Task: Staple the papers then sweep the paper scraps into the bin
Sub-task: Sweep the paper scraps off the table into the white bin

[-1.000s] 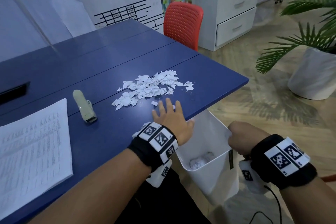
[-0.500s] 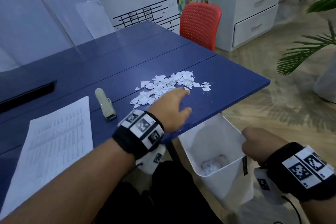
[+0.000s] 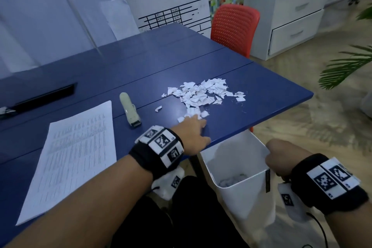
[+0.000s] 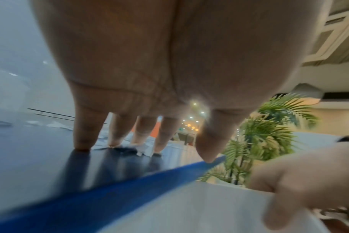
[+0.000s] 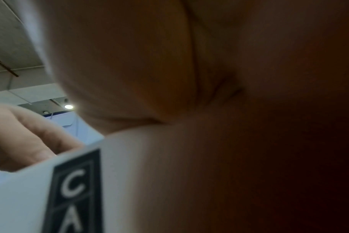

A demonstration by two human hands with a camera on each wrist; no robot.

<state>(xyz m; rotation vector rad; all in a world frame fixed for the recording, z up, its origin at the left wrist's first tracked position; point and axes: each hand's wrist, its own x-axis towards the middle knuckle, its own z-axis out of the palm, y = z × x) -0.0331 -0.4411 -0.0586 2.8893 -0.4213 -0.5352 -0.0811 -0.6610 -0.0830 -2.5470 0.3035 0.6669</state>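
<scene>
White paper scraps (image 3: 201, 94) lie heaped on the blue table (image 3: 271, 94) near its right end. My left hand (image 3: 194, 133) lies flat on the table near its front edge, straight fingers (image 4: 82, 134) touching the nearest scraps (image 4: 142, 149). A white bin (image 3: 237, 159) hangs just below the table edge, a few scraps at its bottom. My right hand (image 3: 281, 157) grips its right rim (image 4: 249, 190). The bin wall (image 5: 26, 189) fills the right wrist view. A cream stapler (image 3: 129, 111) lies beside the printed papers (image 3: 74, 155) at the left.
A red chair (image 3: 234, 26) stands at the table's far end, with a white drawer cabinet (image 3: 289, 18) behind it. Palm leaves (image 3: 346, 66) reach in from the right over the wooden floor. A black slot (image 3: 44, 97) is set in the table at the far left.
My left hand reached into the near edge of the heap and drew back toward the table edge with a few scraps under its fingers. The right hand kept its grip on the bin.
</scene>
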